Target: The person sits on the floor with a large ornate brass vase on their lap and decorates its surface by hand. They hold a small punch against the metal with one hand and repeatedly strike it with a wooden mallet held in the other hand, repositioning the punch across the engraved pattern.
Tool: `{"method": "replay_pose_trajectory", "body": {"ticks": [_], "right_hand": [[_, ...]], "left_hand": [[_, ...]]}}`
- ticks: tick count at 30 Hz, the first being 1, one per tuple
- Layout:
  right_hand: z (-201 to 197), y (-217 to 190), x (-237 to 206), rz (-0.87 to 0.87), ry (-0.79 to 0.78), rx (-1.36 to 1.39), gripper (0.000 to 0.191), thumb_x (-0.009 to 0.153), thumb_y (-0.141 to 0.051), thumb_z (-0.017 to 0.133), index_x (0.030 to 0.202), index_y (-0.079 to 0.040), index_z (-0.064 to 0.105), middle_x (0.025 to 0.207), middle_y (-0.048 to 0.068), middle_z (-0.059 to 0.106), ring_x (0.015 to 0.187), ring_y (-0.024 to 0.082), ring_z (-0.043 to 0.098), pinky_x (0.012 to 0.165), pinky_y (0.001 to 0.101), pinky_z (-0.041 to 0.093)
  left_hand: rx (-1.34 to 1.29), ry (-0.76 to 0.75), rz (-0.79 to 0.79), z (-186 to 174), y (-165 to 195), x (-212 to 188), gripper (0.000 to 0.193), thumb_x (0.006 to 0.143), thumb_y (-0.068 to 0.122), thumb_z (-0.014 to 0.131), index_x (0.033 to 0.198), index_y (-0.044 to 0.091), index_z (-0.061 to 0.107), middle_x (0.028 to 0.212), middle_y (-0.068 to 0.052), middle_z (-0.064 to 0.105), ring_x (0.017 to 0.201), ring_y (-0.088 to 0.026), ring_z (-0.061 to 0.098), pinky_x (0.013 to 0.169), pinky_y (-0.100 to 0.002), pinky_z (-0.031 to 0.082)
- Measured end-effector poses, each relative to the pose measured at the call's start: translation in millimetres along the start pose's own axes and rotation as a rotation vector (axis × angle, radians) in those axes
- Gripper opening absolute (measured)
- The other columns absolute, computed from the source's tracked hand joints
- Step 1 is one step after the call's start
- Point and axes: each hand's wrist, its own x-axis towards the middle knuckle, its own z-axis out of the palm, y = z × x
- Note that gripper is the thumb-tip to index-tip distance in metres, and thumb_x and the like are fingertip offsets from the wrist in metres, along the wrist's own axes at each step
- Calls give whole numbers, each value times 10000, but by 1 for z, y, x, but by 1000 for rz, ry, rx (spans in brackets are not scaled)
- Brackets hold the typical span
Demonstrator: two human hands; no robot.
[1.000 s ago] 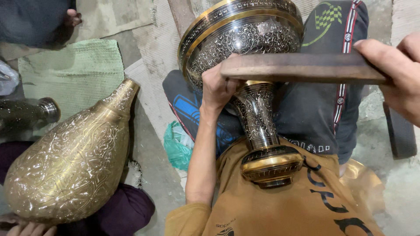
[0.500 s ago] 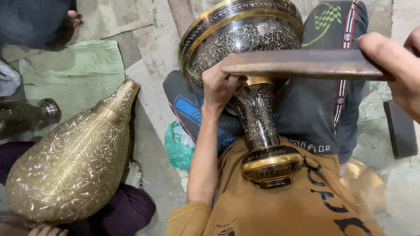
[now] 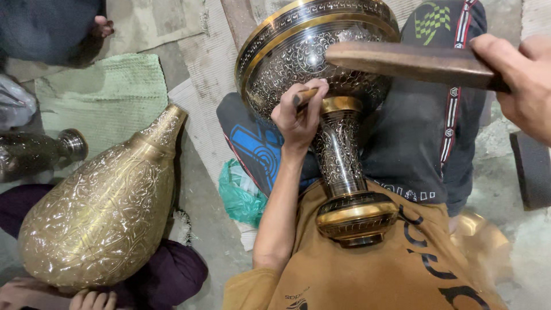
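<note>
A large engraved brass goblet-shaped vessel (image 3: 321, 69) lies across my lap, its foot (image 3: 356, 218) resting against my brown shirt. My left hand (image 3: 298, 115) pinches a small chisel (image 3: 303, 96) whose tip is set against the bowl just above the stem. My right hand (image 3: 519, 80) grips a flat dark wooden mallet (image 3: 407, 60), held level just above the bowl and above the chisel's end.
At the left another person, with a hand at the bottom edge (image 3: 92, 299), holds a big engraved brass flask (image 3: 103, 212). A darker metal vessel (image 3: 34, 152) lies beyond it. Also about are a green mat (image 3: 109, 95), a green plastic bag (image 3: 241, 192) and a dark block (image 3: 531, 169).
The mallet has moved slightly right and up. My left hand's grip on the chisel against the bowl now shows more clearly. The goblet stays in place.
</note>
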Motion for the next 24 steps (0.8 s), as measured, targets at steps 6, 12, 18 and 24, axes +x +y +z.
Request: {"method": "replay_pose_trajectory", "body": {"ticks": [6,12,18,24], "right_hand": [[-18,-15,16,-13,-8,8,569,869,137,737,1378,-108,664,730,143,495,637,271,491,604,388,411],[-51,-40,11,-68,4,126,562,861,157,727,1364,-86,665,782,113,480,616,210,433,610,359,379],[-52,-43,16,-179,62,149,588,847,197,699,1374,-66,684,765,121,444,613,232,423,532,362,311],[-38,-27,4,-86,-4,-17,615,838,122,715,1412,-95,692,734,127,420,573,226,426,542,360,318]], "left_hand": [[53,-7,-55,-4,-1,-2,309,964,-56,740,1162,20,516,993,-159,759,925,-212,783,760,-281,637],[287,2,-36,-13,-4,-8,238,855,-52,787,1027,59,665,752,-62,653,636,-192,634,645,-295,528],[-217,-130,-269,-13,-7,-12,128,1011,-67,665,1103,22,665,989,-141,725,827,-268,678,807,-332,547],[327,1,-9,-14,-9,-11,345,885,42,812,1145,9,588,874,-102,721,750,-194,739,652,-308,569]]}}
